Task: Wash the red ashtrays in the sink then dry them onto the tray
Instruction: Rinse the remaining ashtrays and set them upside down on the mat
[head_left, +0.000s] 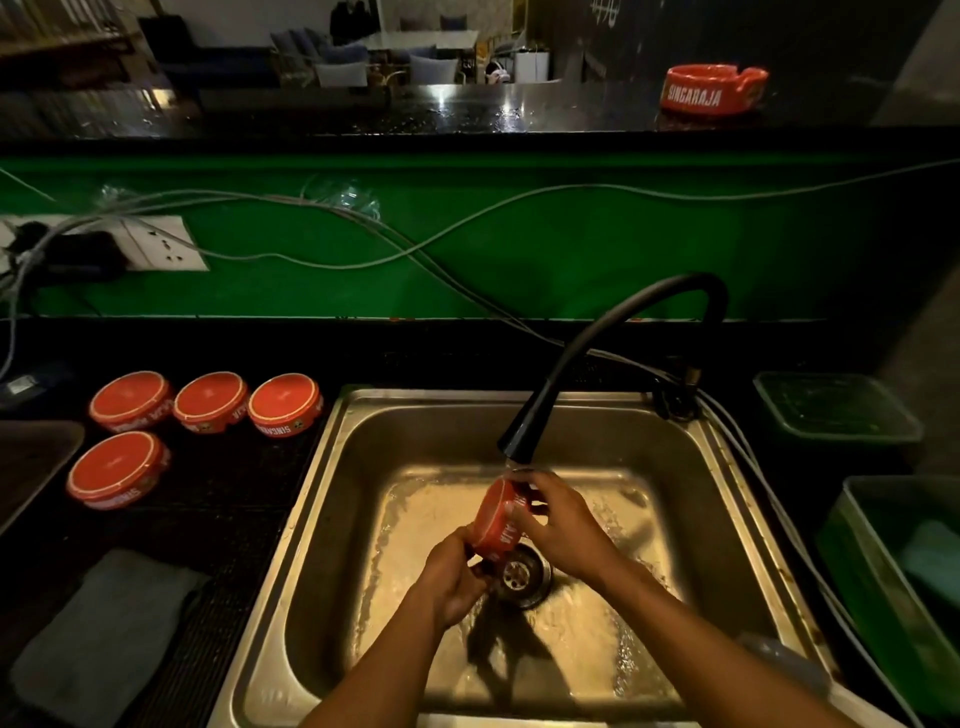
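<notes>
Both hands close on one red ashtray (497, 519) under the running tap: the left hand (454, 577) pinches its lower edge, fingers curled round the rim, while the right hand (558, 525) cups the upper side, fingertips wrapped over the top edge. The ashtray is held on edge, tilted, directly beneath the black faucet spout (517, 444) and above the drain (519, 574) of the steel sink (332, 467), where water pools and ripples across the basin floor.

The piece is round and squat, glossy red with white lettering on its side wall and a pale line ringing its base. It looks like glazed ceramic or heavy melamine: stiff, probably weighty for its size, likely slick when wet and liable to chip against steel if dropped. The safest hold appears to be the one in use, two hands opposed across the rim.

Four matching ashtrays (208, 402) sit upside down on the dark counter (234, 519) left of the sink, three in a row and one nearer, apart from each other. A fifth ashtray (714, 88) stands upright on the higher bar ledge at the back right. A grey cloth (104, 639) lies on the counter at lower left, beside what may be the edge of a dark tray (31, 457). A green bin (893, 571) stands to the right of the sink.
</notes>
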